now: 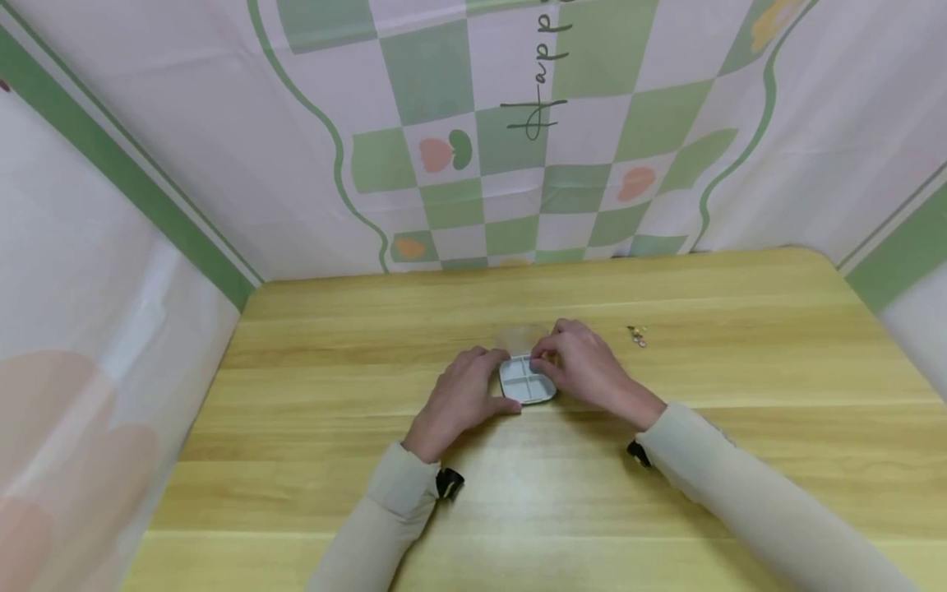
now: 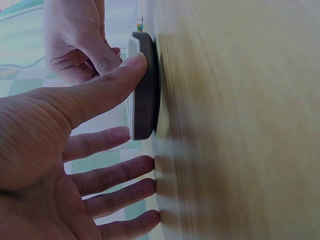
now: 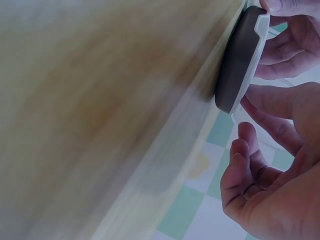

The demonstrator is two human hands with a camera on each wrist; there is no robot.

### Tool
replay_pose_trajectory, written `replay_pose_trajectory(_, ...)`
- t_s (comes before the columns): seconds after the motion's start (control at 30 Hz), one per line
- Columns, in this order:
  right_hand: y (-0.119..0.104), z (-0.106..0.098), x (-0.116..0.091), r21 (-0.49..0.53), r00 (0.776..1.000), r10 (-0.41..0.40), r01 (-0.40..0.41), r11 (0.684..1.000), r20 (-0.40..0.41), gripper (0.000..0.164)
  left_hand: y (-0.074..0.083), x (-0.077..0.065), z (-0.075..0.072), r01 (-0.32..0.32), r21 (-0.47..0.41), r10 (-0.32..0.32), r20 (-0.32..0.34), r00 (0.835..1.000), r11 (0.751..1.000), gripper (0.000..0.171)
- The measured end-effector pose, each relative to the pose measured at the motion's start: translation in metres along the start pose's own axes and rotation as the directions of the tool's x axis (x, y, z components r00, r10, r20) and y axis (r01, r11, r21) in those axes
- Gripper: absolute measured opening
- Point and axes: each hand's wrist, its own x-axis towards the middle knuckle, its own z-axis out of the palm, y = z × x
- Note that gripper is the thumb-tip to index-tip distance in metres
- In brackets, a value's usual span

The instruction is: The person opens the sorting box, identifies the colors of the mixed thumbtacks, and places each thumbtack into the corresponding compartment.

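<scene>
A small pill box point(image 1: 527, 390) with a white four-part inside and a dark outer shell lies on the table. Its clear lid point(image 1: 515, 338) is flipped back on the far side. My left hand point(image 1: 464, 393) grips the box from the left, thumb on the near edge and index finger at the far edge; the other fingers are spread, tips at the tabletop point(image 2: 225, 125). My right hand point(image 1: 584, 362) reaches over from the right, thumb and index fingertips at the far right compartment. I cannot tell whether anything is between those fingertips.
Several tiny shiny pieces point(image 1: 637, 336), like small jewellery, lie on the table right of the box. A patterned cloth point(image 1: 510, 189) hangs behind the table's far edge, with more cloth along the left side point(image 1: 111, 329). Each wrist wears a black device point(image 1: 449, 483).
</scene>
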Motion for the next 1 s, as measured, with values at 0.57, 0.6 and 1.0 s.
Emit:
replay_pose_trajectory(0.57,-0.0019,-0.0004,0.0016,-0.026,1.0,0.012,-0.011,1.0,0.029,0.008,-0.0001,0.001,0.0,0.002,0.008,-0.002,0.003,1.0,1.0,0.073)
replay_pose_trajectory(0.6,-0.0015,-0.0003,0.0015,-0.026,1.0,0.011,-0.01,1.0,0.028,0.008,-0.0002,0.0011,0.0002,0.002,0.008,-0.002,0.003,1.0,1.0,0.073)
replay_pose_trajectory(1.0,-0.0004,-0.0067,-0.0044,-0.004,0.999,0.022,-0.022,1.0,0.028,0.01,0.0003,0.0011,0.0004,0.005,0.007,-0.005,0.001,1.0,1.0,0.074)
